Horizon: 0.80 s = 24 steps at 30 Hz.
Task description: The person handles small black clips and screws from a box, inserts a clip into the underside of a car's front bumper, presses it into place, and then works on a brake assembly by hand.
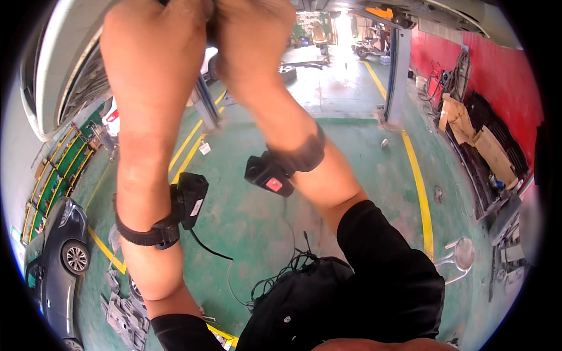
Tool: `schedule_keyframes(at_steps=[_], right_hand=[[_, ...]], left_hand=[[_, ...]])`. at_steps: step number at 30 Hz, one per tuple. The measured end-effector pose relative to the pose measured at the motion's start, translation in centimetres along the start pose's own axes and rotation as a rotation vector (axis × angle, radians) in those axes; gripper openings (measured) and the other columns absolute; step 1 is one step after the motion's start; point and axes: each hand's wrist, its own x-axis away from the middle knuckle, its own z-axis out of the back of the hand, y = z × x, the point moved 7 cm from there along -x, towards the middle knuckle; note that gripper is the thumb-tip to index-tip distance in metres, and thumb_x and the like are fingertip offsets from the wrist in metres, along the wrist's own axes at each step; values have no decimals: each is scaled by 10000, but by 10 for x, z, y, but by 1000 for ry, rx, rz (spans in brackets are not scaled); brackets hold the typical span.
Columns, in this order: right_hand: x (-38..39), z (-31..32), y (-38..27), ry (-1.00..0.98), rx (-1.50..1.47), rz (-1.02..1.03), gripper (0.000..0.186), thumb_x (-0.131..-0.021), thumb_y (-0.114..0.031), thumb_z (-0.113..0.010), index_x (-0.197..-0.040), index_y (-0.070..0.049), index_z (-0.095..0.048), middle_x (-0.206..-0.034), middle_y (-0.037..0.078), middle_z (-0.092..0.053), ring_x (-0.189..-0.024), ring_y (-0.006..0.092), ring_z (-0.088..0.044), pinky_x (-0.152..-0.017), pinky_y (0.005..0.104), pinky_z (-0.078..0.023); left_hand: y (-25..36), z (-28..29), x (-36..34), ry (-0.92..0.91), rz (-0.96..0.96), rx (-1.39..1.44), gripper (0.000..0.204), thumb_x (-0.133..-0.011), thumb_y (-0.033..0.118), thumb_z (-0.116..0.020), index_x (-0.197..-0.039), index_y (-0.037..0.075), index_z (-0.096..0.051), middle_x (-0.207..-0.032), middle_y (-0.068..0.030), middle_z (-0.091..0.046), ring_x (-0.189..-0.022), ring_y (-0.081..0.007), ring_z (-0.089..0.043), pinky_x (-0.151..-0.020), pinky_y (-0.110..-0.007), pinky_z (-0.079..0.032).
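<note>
In the head view, holds left hand (153, 32) and right hand (253, 35) raised overhead, close together at the upper rim. Cannot tell how either grip stands, whether released, clenched or grasping: cut off at the rim, fingertips and all, and somewhat blurred. Just left of the grip, shows a white panel (55, 70), seemingly of a raised car; right of the grip, an underside (451, 17). Cannot tell whether touched by either hand.

For good work at this reach, probably best to tip the head back and bring the fingers into sight. Better also to bend the elbows a little, share the load between both hands and keep the wrists straight. Below the grip, watch the cable (211, 244) from the left wrist unit (193, 200): could snag. Likewise mind the right wrist unit (275, 174) near any edge. Beyond the grip, to the right, stay aware of the post (398, 76); far below, to the left, of the loose parts (124, 316).
</note>
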Motion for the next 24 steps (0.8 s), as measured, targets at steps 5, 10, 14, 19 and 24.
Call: schedule_keyframes(at_steps=[5, 10, 14, 19, 24], right_hand=[[8, -10, 7, -149, -256, -240, 441, -984, -397, -628, -718, -49, -588, -652, -15, -565, -564, 71, -480, -509, 222, -378], [14, -23, -13, -122, -337, -441, 415, -950, -403, -670, -734, -56, -598, -650, -9, -564, -523, 76, -456, -477, 230, -362], [-2, -14, 1, -225, -270, -253, 420, -952, -382, -678, -715, -49, -583, -606, -19, -539, -503, 71, -432, -462, 232, -350], [-4, -1, -11, -148, -42, -66, 335, -930, -275, -727, -751, -23, -598, -622, -10, -580, -567, 44, -506, -494, 204, -389], [-11, 18, -10, -229, 103, 118, 444, -819, -341, -840, -634, -13, -605, -529, -19, -551, -477, 40, -468, -425, 229, -355]], left_hand=[[-27, -1, -7, -165, 86, 136, 495, -1005, 324, -606, -656, -26, -604, -507, -25, -520, -453, -92, -417, -433, -295, -340], [-19, 10, -7, -127, -29, 91, 432, -1009, 324, -592, -742, -13, -628, -527, 7, -505, -424, -85, -429, -390, -264, -332], [-33, 1, -13, -197, 76, 151, 430, -995, 371, -606, -754, 18, -654, -548, 12, -533, -450, -68, -465, -418, -241, -357], [-58, -3, -8, -244, 175, 39, 494, -971, 442, -637, -693, 35, -674, -522, 17, -546, -464, -43, -476, -457, -228, -363], [-53, -6, -6, -252, 168, 115, 488, -982, 413, -630, -681, 29, -642, -504, 15, -516, -457, -44, -463, -450, -222, -344]])
